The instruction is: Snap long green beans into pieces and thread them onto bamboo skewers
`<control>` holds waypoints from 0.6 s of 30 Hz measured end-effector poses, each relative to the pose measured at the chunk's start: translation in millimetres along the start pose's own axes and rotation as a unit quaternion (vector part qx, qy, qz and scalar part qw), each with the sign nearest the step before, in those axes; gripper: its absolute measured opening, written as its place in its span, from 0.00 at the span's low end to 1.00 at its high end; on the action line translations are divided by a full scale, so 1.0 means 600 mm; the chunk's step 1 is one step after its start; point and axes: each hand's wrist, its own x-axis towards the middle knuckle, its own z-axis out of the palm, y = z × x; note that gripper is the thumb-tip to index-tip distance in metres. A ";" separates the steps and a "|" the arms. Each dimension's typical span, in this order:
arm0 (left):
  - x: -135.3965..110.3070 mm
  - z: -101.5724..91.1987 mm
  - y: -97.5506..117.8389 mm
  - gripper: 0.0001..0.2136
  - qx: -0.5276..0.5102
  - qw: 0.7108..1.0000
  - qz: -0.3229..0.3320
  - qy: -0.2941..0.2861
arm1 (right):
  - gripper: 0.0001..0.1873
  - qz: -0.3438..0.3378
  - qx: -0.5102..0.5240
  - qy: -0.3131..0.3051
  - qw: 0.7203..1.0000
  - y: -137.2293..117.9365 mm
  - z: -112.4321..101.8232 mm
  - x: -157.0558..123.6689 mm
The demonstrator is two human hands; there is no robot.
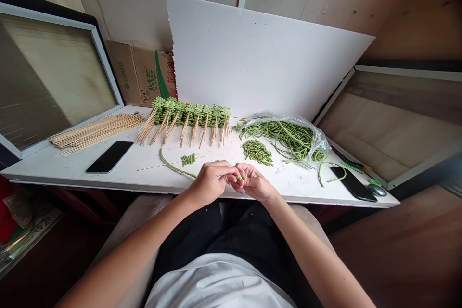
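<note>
My left hand point(212, 183) is closed round a long green bean point(175, 167), whose loose part trails out to the left over the table. Close against it, my right hand point(257, 184) pinches the bean's other end at the fingertips; a bit of green shows between the two hands. Just beyond my left hand lies a thin skewer point(147, 168) with a short row of bean pieces point(188, 159) on it. A heap of short bean pieces point(257, 152) rests behind my right hand.
Stacked bean skewers point(195, 118) line the back. Bare skewers point(97, 130) and a phone point(109, 157) lie left. On the right are a plastic bag of long beans point(288, 135), another phone point(352, 183) and a computer mouse point(377, 189). A white board point(260, 53) stands behind.
</note>
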 end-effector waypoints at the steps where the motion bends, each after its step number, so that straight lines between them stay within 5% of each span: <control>1: 0.000 0.000 -0.001 0.13 0.002 1.000 0.003 -0.001 | 0.22 -0.001 0.000 -0.001 1.000 0.001 -0.002 0.000; 9: -0.004 0.002 -0.017 0.17 0.003 1.000 0.010 -0.003 | 0.23 -0.013 0.016 -0.028 0.999 0.007 -0.012 0.001; 14: 0.002 -0.009 -0.013 0.09 0.014 1.000 -0.010 -0.001 | 0.20 -0.056 -0.012 -0.027 0.998 -0.028 -0.008 0.002; 18: 0.004 -0.008 -0.015 0.04 0.007 0.999 -0.041 0.035 | 0.15 -0.089 -0.189 0.102 0.973 -0.088 -0.041 -0.008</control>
